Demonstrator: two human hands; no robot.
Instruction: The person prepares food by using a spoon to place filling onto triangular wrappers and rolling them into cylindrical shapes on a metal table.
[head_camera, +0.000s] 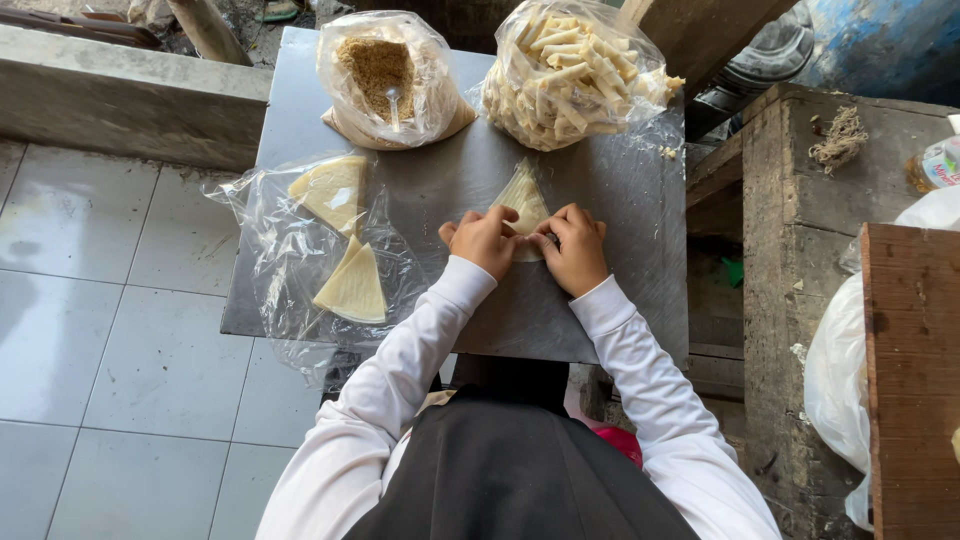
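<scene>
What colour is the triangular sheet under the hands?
Pale cream-yellow wrapper sheet, seen best in the head view.

A single camera, worn on the person's head, is looking almost straight down from above. It is facing forward over the person's own chest and white sleeves, which are filling the bottom of the frame. The grey tabletop (600, 320) is sitting at the centre, near enough for both hands to be showing clearly. The tiled floor (100, 330) is showing on the left, and a wooden bench (800, 230) is running down the right edge.
</scene>
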